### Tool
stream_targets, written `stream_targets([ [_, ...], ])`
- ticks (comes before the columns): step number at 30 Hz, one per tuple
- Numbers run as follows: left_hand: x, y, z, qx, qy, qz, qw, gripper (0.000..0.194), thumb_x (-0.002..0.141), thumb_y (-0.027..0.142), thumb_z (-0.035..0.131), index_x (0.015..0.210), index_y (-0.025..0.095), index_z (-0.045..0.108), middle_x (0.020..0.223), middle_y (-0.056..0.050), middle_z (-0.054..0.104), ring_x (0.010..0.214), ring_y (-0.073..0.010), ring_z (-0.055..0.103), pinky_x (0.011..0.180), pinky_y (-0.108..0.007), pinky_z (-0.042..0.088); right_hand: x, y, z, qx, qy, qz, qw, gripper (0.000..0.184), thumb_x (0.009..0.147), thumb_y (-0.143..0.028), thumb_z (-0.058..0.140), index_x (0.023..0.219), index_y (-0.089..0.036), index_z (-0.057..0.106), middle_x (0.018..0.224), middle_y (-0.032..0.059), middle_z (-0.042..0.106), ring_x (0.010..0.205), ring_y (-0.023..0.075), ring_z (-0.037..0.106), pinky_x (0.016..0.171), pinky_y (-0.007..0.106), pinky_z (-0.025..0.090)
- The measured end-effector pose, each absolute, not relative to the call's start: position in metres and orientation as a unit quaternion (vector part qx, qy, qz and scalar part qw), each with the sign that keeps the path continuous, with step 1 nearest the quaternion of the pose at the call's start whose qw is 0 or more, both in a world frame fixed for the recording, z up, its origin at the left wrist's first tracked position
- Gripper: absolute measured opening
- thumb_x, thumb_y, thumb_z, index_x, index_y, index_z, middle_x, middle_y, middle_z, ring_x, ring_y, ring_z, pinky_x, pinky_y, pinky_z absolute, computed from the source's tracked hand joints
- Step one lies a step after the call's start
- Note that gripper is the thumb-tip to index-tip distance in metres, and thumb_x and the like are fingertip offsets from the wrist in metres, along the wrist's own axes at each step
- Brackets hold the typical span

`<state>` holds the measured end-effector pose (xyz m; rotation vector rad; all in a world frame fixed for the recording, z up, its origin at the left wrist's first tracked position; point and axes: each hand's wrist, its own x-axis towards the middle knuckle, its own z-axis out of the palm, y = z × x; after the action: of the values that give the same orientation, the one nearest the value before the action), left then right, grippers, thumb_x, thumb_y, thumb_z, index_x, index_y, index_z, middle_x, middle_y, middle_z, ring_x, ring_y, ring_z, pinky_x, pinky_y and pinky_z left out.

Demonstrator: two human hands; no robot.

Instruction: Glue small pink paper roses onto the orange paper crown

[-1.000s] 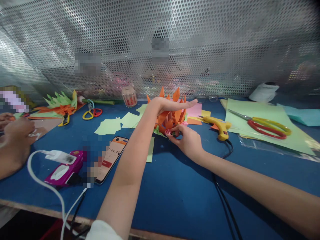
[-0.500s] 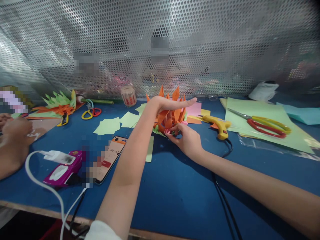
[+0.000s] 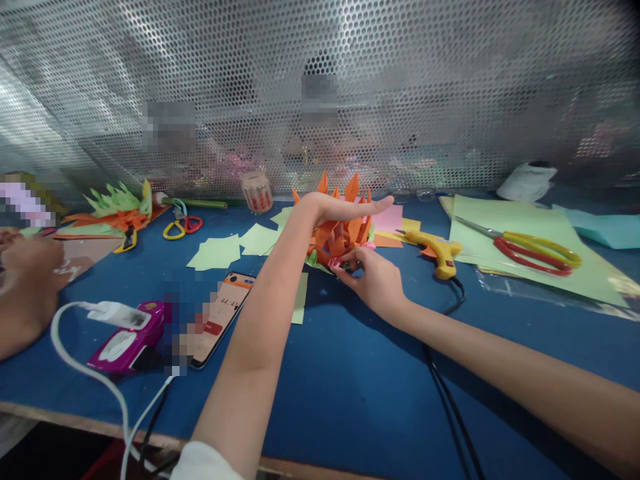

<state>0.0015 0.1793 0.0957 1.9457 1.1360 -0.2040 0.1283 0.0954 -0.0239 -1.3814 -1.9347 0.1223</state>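
An origami flower (image 3: 325, 233) with pointed orange petals stands at the middle of the table, with green leaves and small pink folded pieces around its base. My left hand (image 3: 345, 208) bends over its top from behind my forearm. One digit stretches out to the right, while the other fingers go down among the petals and are mostly hidden. At the flower's lower front, my right hand (image 3: 375, 280) pinches a small pink paper piece (image 3: 334, 263) between thumb and forefinger, against the base.
A yellow glue gun (image 3: 435, 250) lies right of the flower, its black cord running forward. Scissors (image 3: 537, 253) rest on green sheets (image 3: 500, 213) further right. Left are green paper squares (image 3: 215, 252), a phone (image 3: 225, 313), a purple power adapter (image 3: 133, 340) and another person's hands (image 3: 30, 267).
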Motion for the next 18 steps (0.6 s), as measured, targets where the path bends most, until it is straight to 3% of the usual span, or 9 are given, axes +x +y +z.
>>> stream_targets([
  [12, 0.0002, 0.1758, 0.0979, 0.729, 0.471, -0.084, 0.49, 0.092, 0.061, 0.079, 0.032, 0.129, 0.018, 0.034, 0.096, -0.015, 0.062, 0.098, -0.0352, 0.058, 0.08, -0.042, 0.044, 0.1282, 0.0945, -0.0207, -0.543, -0.751, 0.053, 0.373, 0.02, 0.074, -0.042, 0.06, 0.074, -0.022, 0.056, 0.066, -0.0031, 0.057, 0.058, 0.0096, 0.053, 0.047, 0.02, 0.029],
  [18, 0.0007, 0.1741, 0.1006, 0.749, 0.46, -0.105, 0.465, 0.095, 0.061, 0.079, 0.028, 0.133, 0.017, 0.029, 0.101, -0.016, 0.063, 0.102, -0.0346, 0.057, 0.084, -0.042, 0.042, 0.1282, 0.0949, -0.0203, -0.547, -0.75, 0.054, 0.368, 0.02, 0.074, -0.041, 0.06, 0.075, -0.022, 0.056, 0.065, -0.0031, 0.057, 0.058, 0.0097, 0.053, 0.048, 0.02, 0.029],
])
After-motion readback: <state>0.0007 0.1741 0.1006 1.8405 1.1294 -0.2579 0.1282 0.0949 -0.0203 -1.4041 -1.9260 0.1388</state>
